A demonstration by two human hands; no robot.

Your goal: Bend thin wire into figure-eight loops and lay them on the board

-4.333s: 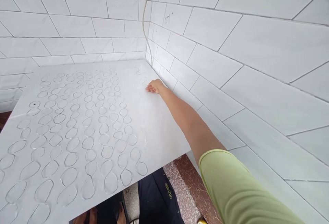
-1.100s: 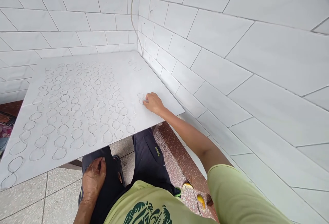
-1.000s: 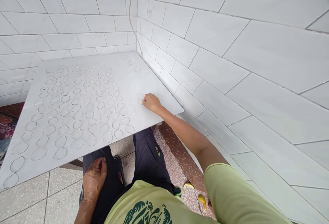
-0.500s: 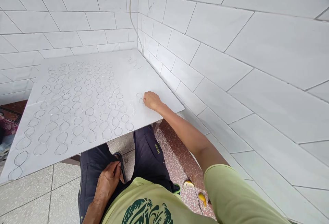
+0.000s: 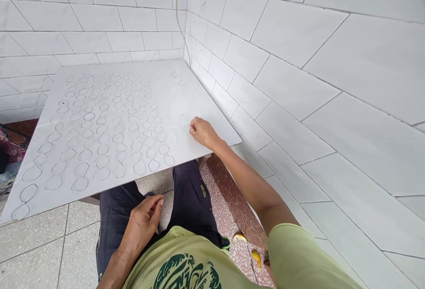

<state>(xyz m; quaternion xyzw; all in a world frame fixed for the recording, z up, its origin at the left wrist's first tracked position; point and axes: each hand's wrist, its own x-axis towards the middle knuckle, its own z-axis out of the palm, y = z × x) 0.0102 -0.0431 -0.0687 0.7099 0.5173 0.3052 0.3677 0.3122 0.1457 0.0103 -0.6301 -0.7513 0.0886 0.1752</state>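
Observation:
My right hand (image 5: 203,131) is closed in a pinch at the near right part of a white board (image 5: 206,103). Its fingertips hold the lower end of a thin wire loop (image 5: 184,119) lying on the board. My left hand (image 5: 142,222) hovers over my lap, below the board's near edge, fingers curled and thumb against the fingertips. Whether anything is in that pinch I cannot make out. Rows of figure-eight wire loops (image 5: 80,177) cover the left and middle of the board. Further back lies a wavy piece of wire (image 5: 179,78).
White tiled walls (image 5: 279,76) meet behind and to the right of the board. A cable (image 5: 179,23) hangs in the corner. On the speckled floor below are yellow-and-white pieces (image 5: 256,258). Coloured cloth (image 5: 11,147) shows at the left edge.
My left hand has risen slightly and moved a little to the right. My right hand stays at the same wire loop. The whole view has shifted a little.

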